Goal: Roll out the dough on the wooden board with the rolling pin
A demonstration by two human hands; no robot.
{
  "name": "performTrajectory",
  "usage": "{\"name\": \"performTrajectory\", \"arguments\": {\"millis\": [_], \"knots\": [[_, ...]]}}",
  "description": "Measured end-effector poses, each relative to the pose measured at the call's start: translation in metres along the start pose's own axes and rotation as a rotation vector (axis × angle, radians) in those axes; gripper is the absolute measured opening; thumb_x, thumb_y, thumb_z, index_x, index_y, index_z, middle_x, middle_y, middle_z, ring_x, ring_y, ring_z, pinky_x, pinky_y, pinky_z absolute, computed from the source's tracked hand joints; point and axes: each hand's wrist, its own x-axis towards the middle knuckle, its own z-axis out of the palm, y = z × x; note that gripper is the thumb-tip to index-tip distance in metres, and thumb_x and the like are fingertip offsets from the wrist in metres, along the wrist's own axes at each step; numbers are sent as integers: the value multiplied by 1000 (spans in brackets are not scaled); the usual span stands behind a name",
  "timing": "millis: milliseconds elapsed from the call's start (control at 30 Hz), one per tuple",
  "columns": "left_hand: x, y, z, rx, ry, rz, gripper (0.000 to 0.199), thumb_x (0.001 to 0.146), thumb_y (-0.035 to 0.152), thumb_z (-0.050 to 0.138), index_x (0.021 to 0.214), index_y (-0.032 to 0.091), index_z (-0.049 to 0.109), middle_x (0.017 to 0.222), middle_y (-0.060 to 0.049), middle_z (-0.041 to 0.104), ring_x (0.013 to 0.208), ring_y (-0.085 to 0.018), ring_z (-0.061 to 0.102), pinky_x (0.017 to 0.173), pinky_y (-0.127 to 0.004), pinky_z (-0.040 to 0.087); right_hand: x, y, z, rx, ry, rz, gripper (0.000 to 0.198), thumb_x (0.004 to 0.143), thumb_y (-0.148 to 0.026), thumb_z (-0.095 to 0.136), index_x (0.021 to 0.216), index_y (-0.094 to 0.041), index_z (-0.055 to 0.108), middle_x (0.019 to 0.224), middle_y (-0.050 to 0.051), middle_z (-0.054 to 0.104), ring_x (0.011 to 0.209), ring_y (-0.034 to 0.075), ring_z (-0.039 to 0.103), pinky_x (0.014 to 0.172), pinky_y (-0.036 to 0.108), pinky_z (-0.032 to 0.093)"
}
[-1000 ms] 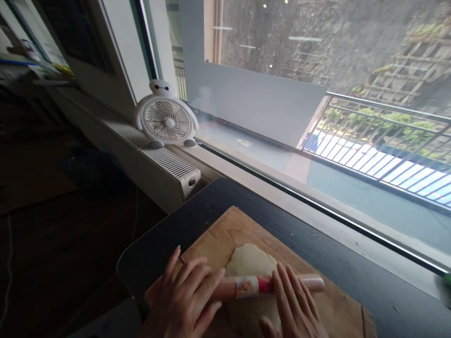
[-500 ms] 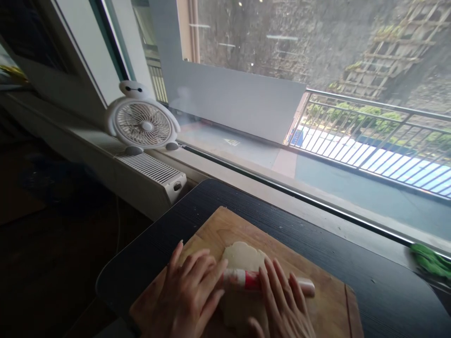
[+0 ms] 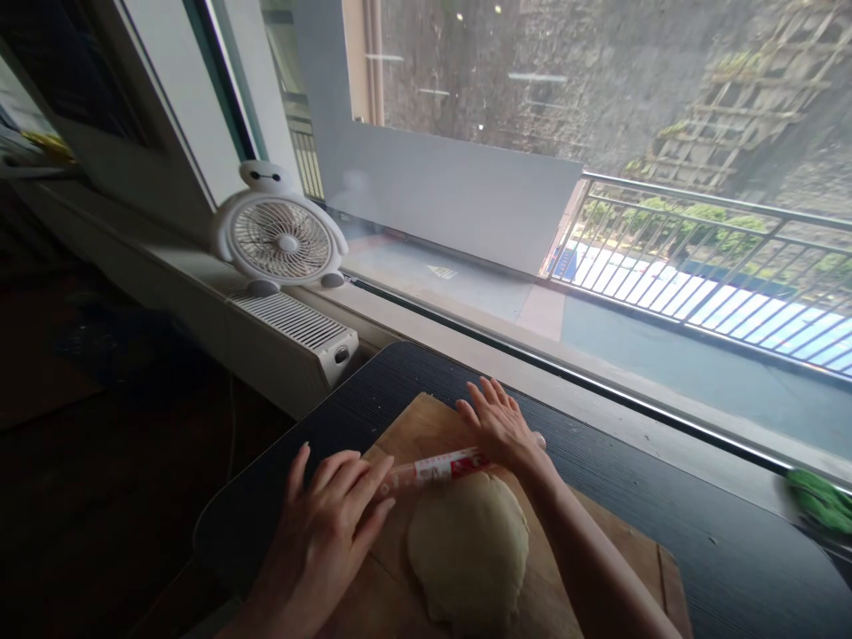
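Rolling pin (image 3: pixel 432 469) sits skewed at the dough's (image 3: pixel 469 555) 12 o'clock edge; its 2 o'clock end seems to overhang the board (image 3: pixel 419 435), so pressing there could tip it onto the table (image 3: pixel 619 461). Left hand (image 3: pixel 326 524) at 10 and right hand (image 3: pixel 502 433) at 1 lie on the pin, fingers extended, unclenched; uneven pressure could thin the dough lopsidedly.

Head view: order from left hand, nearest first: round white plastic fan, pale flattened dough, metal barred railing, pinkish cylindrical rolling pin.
1. Rolling pin: at the left hand.
2. Dough: right of the hand.
3. Fan: ahead, slightly left, indoors.
4. Railing: outdoors, ahead right.
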Motion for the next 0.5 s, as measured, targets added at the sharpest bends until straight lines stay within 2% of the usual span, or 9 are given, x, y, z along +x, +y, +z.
{"name": "performTrajectory", "arguments": {"millis": [67,133,200,267,300,367,433,500], "knots": [[-8,7,-4,-37,-1,39,35,83,21,55,118,25,57,99,-3,65,102,-23,55,106,-55,19,-44,6,8,-17,1,-32,58,92,-56,16,139,-26,34,149,3,24,138,23,10,108,46,21],[-16,15,-9,-99,-3,107,34,82,23,55,117,26,58,97,-2,65,102,-22,55,107,-53,18,-98,20,19,-119,92,-127,53,93,-52,24,141,-29,27,149,0,23,138,23,11,107,48,23],[-22,21,-13,-156,-2,165,33,81,26,57,115,26,59,94,-1,65,100,-21,56,108,-51,18,-143,35,29,-225,222,-284,68,89,-53,37,145,-21,17,147,6,29,137,23,19,105,45,27],[-24,22,-14,-178,-14,179,33,81,28,58,114,25,59,94,0,66,100,-21,56,108,-50,18,-160,42,32,-281,282,-365,77,85,-56,43,145,-17,14,145,9,32,136,24,23,104,44,28],[-24,19,-13,-173,-17,171,34,81,28,58,114,25,59,95,-1,66,101,-21,56,108,-50,19,-155,41,31,-281,270,-345,77,86,-57,42,145,-16,15,145,9,31,136,24,22,105,44,27],[-25,12,-10,-145,-7,127,34,82,29,59,115,23,58,97,-2,66,101,-21,56,108,-51,19,-123,27,25,-230,163,-218,67,90,-55,33,144,-17,22,148,8,25,137,24,16,108,45,22],[-26,2,-6,-112,12,68,35,82,30,59,116,22,57,97,-3,66,98,-21,58,106,-52,20,-70,4,17,-129,61,-118,58,93,-53,20,139,-22,33,149,6,23,138,25,11,108,46,19],[-28,-8,-3,-76,21,5,36,83,32,58,117,22,56,96,-3,67,95,-21,58,105,-54,22,-14,-23,11,-35,-21,-96,58,93,-53,14,137,-22,38,148,8,27,138,24,14,107,46,20]]}}
